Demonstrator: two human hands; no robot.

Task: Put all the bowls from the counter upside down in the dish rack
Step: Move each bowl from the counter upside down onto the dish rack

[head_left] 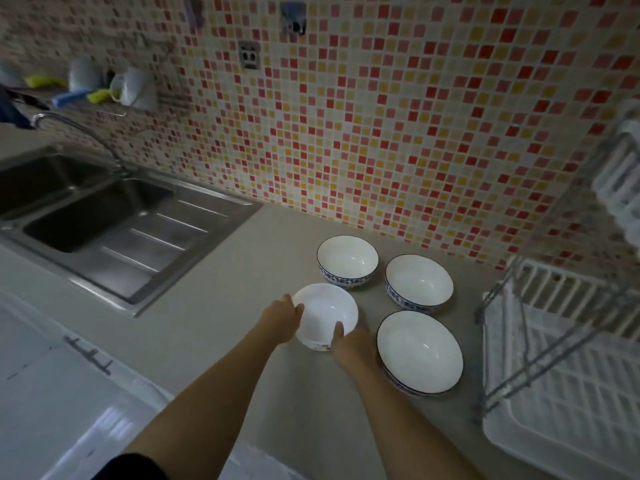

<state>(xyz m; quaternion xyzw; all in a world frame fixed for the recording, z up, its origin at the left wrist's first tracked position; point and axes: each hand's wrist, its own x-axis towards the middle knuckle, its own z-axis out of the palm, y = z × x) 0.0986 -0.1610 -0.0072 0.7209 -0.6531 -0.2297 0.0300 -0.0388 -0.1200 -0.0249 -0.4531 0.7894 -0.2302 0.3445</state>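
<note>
Several white bowls stand upright on the beige counter (221,306). The near-left bowl (325,311) is plain white and tilted slightly; my left hand (282,317) grips its left rim and my right hand (348,342) grips its near-right rim, thumb over the edge. Three bowls with dark rims and blue patterned sides rest untouched: one at the back left (347,259), one at the back right (419,282), and a larger one at the front right (419,351). The white dish rack (568,382) with a grey wire frame sits to the right and holds nothing visible.
A steel double sink (104,216) with a tap (74,128) lies to the left. A shelf with cups and sponges (104,88) hangs on the mosaic tile wall (381,133). An upper rack tier (620,174) juts out at the right edge. White cabinet fronts (59,393) lie below.
</note>
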